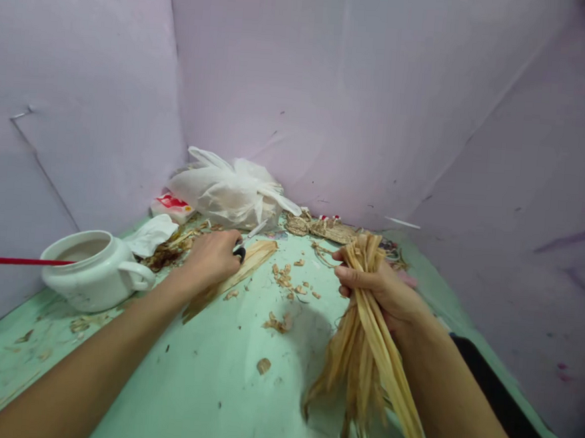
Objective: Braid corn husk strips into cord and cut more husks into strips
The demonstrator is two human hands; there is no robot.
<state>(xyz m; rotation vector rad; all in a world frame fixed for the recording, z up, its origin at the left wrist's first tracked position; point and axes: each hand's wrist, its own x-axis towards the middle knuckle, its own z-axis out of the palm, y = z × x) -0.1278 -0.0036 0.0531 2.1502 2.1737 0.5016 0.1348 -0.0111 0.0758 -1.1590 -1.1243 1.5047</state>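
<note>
My right hand [385, 289] grips a bundle of dried corn husks [358, 344] near its gathered top. The long strips hang down toward the front edge, and one pale strip runs down along my forearm. My left hand [214, 257] is curled around scissors [241, 253]; a black handle loop and a pale tip show beyond the fingers, the rest is hidden. Beside and under that hand lies a flat dried husk [252, 259]. Small husk trimmings [288, 279] are scattered on the table between my hands.
A white pot [95, 285] with a red stick [19, 262] stands at the left. Behind it are a crumpled tissue [154, 234] and a red-and-white packet [170, 205]. A white plastic bag [234, 191] and braided husk pieces [332, 230] lie by the back wall.
</note>
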